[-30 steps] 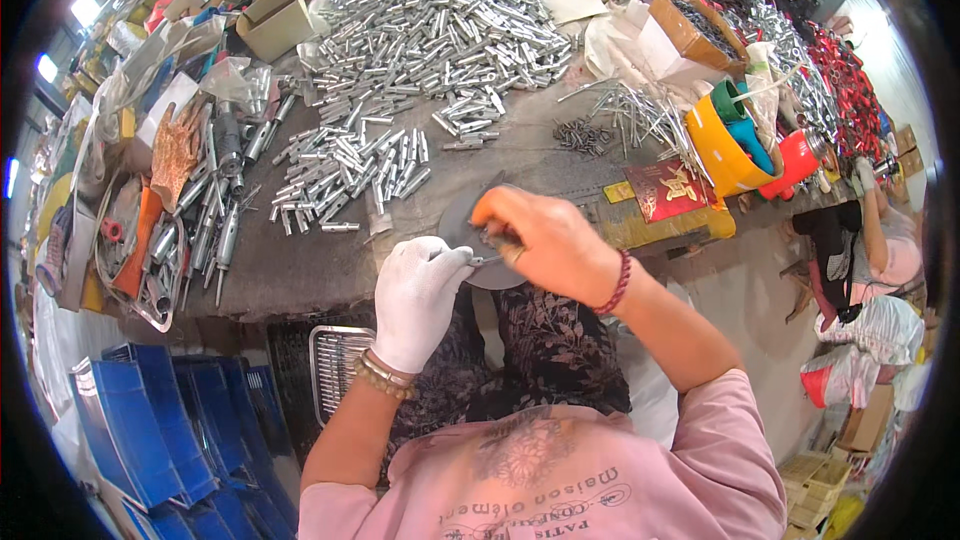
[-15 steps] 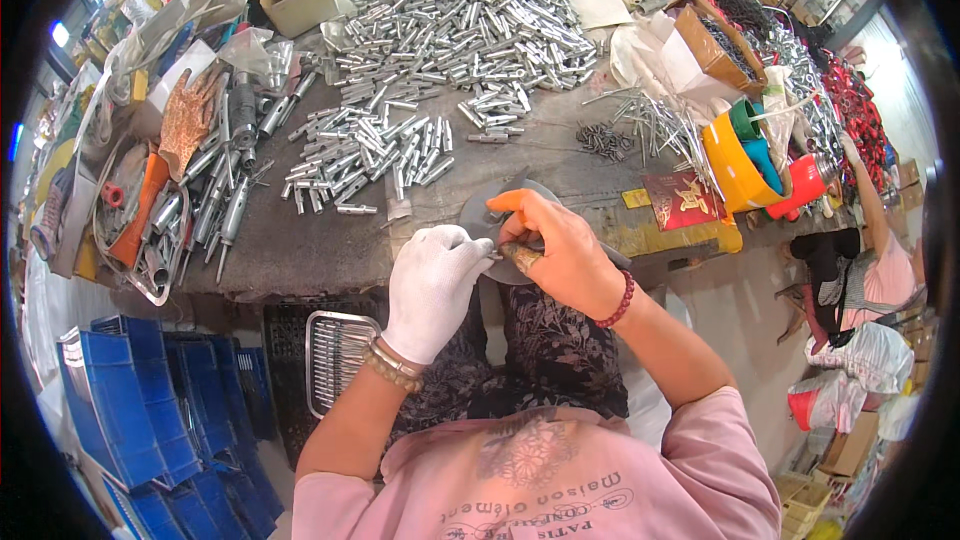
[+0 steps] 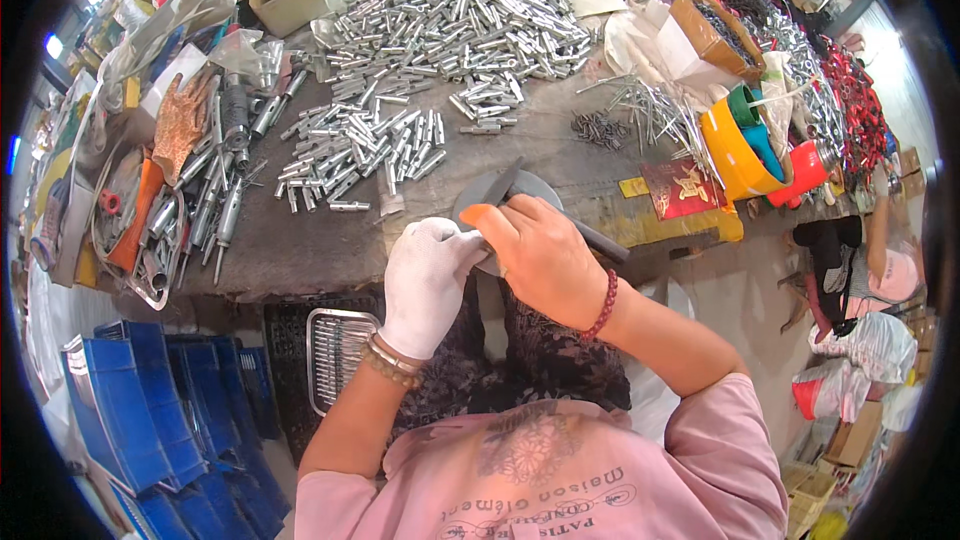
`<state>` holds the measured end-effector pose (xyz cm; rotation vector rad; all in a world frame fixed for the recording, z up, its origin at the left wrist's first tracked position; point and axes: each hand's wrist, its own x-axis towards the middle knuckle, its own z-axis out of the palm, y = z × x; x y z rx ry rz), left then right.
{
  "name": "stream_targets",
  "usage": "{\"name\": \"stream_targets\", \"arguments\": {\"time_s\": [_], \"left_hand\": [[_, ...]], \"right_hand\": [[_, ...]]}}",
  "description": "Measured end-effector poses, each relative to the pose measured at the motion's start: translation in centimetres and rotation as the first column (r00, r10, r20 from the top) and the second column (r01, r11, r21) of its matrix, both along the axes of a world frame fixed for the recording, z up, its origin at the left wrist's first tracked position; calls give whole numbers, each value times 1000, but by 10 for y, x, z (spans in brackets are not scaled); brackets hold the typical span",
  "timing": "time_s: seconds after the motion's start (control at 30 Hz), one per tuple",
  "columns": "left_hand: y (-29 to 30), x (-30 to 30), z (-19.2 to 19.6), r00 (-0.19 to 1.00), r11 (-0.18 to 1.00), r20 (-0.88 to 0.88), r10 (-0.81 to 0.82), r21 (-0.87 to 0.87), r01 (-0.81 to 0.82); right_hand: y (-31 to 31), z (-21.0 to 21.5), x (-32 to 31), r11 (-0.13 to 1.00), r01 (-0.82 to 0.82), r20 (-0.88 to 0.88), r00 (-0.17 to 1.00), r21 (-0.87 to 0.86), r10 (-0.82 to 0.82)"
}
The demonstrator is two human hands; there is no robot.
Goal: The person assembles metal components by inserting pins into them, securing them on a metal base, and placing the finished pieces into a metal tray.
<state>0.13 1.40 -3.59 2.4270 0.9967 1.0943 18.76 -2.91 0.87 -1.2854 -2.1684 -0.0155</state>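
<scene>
My left hand (image 3: 428,275), in a white knitted glove, has its fingertips pinched together at the bench's front edge. Against them press the curled fingers of my bare right hand (image 3: 555,262), which wears an orange finger cover. Whatever the two hands grip between them is hidden by the fingers. Behind and under them lies a grey round disc (image 3: 541,190), partly covered. A dark flat bar (image 3: 501,183) rests across the disc, and a dark rod (image 3: 603,243) sticks out beside my right hand.
A large heap of silver metal tubes (image 3: 450,25) covers the bench's back, with a smaller pile (image 3: 350,150) nearer. Small dark screws (image 3: 600,128), thin rods (image 3: 655,115) and a cut yellow container (image 3: 735,155) lie right. Tools (image 3: 225,180) crowd the left; blue bins (image 3: 135,405) stand below. Another person (image 3: 885,270) is far right.
My right hand has rolled over, so its thumb and the small silver piece seen at the fingertips are now hidden. Both hands stay together, and the view has shifted slightly.
</scene>
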Motion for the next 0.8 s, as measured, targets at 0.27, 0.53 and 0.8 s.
{"name": "stream_targets", "arguments": {"time_s": [0.27, 0.53, 0.8], "left_hand": [[-17, -4, -1, 999, 998, -54, 4, -61, -8], [-16, -5, -3, 999, 999, 36, -34, 33, 33], [-9, -5, -14, 999, 1000, 27, -24, 13, 23]], "right_hand": [[-20, -6, -2, 1000, 20, 82, 996, -23, -18], [-27, -13, -2, 995, -3, -3, 1000, 96, 3], [-14, -23, 3, 998, -28, -52, 998, 52, 30]]}}
